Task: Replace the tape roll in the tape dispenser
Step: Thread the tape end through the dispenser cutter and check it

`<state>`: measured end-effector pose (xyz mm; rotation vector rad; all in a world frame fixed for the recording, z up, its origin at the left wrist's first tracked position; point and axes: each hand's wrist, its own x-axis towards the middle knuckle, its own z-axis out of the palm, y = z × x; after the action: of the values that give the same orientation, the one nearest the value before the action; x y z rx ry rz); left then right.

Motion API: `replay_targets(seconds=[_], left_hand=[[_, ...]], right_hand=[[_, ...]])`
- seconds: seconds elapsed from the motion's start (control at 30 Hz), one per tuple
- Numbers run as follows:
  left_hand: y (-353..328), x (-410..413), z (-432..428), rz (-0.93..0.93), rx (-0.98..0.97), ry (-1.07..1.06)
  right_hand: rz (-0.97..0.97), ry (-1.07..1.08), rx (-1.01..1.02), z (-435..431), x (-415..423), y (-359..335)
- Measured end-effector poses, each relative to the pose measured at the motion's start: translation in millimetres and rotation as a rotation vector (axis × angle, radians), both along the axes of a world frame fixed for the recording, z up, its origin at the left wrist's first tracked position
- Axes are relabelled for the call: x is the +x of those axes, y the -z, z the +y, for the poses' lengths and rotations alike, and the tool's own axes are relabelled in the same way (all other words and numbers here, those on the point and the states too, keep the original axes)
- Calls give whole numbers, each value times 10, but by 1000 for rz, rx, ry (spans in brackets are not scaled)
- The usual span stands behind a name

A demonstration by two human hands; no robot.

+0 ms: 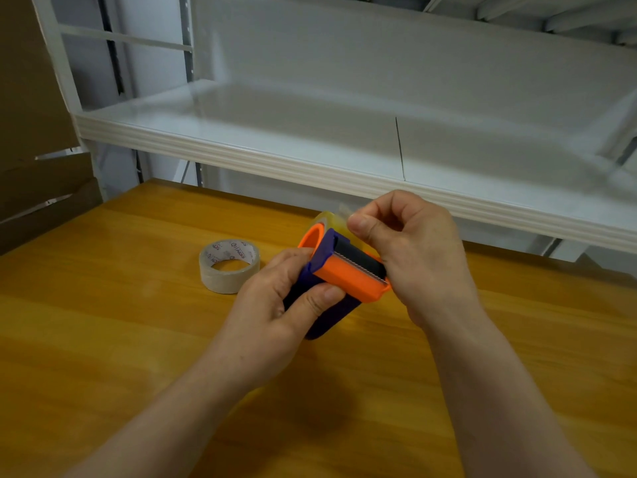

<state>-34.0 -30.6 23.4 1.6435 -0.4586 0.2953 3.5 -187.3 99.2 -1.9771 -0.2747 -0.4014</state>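
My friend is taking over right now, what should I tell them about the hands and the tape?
The left hand grips the dispenser above the table.
The right hand pinches the tape end by the mounted roll.
A loose roll lies on the table, left of the dispenser.
Done: a roll sits in the dispenser.
Left: probably feed the tape end over the toothed blade.

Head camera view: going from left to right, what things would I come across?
Cardboard → loose tape roll → left hand → tape dispenser, gripped by that hand → right hand, pinching the tape end.
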Motion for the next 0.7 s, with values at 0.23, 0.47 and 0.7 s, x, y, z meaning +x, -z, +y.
replay_targets(seconds=[0.23,0.47,0.7], left_hand=[[16,16,14,0,-42,-11],[10,14,15,-16,-47,-9],[3,20,20,11,-68,0]], right_hand=[[-43,2,37,40,-21,-4],[-113,16,-9,55,-43,-17],[-162,24,-43,77,-74,-16]])
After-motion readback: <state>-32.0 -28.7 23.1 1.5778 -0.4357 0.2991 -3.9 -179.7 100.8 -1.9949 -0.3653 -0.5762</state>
